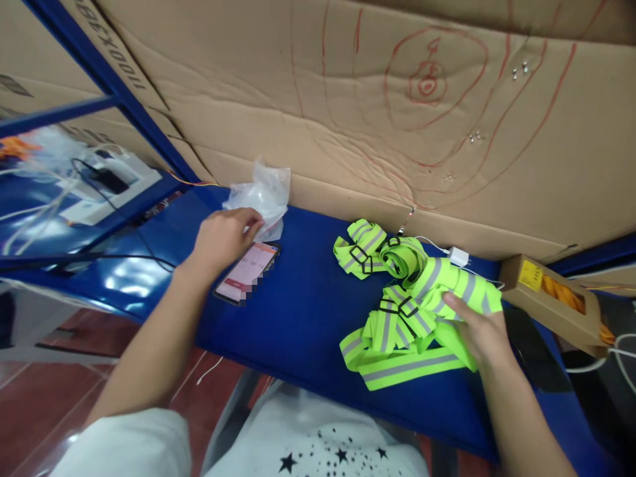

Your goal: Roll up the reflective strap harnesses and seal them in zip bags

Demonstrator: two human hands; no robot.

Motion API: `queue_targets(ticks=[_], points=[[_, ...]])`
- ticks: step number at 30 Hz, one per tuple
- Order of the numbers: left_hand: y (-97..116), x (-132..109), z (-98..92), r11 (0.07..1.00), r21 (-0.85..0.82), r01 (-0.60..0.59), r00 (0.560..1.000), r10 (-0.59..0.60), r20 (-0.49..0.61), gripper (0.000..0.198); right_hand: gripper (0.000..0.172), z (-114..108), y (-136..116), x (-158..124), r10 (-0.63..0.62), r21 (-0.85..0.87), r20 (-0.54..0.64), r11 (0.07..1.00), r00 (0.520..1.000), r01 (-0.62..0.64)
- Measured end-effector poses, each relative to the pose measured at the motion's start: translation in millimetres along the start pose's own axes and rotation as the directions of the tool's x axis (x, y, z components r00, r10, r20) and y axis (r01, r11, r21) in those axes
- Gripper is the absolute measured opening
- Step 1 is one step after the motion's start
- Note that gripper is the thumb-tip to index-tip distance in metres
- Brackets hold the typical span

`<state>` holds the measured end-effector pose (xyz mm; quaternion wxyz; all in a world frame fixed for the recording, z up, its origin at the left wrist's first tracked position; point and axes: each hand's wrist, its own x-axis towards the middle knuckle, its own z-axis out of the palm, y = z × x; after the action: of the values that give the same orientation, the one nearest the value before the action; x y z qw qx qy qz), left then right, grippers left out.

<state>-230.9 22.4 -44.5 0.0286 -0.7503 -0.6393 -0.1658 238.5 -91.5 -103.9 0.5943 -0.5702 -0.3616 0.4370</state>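
Note:
My left hand (pixel 226 237) is closed in a pinch at the near edge of a clear plastic bag (pixel 265 192), just above a phone (pixel 246 273) lying face up with its screen lit. My right hand (pixel 481 328) grips the right end of a bundle of neon-yellow reflective straps (pixel 440 288), thumb on top and the other fingers mostly hidden underneath. The straps carry grey stripes and black buckles. Part of the bundle is rolled up, and a loose band stretches along its front side.
Behind the blue table (pixel 308 298) stands a cardboard panel (pixel 338 86) with red line drawings. A white charger (pixel 458 257) lies behind the straps. To the right are a cardboard box (pixel 551 301) and a dark flat object (pixel 536 351). A power strip (pixel 116 189) with cables sits left.

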Motion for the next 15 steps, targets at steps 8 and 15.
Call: queue_targets(ticks=[8,15], points=[[174,-47,42.1,0.574,-0.798,0.185,0.833,0.339,0.437,0.030,0.072,26,-3,-22,0.123,0.063,0.166,0.989,0.978,-0.135],[180,-34,54.2,0.574,-0.785,-0.233,0.801,0.571,0.180,0.047,0.067,26,-11,-18,0.118,0.106,0.068,0.987,0.991,-0.125]])
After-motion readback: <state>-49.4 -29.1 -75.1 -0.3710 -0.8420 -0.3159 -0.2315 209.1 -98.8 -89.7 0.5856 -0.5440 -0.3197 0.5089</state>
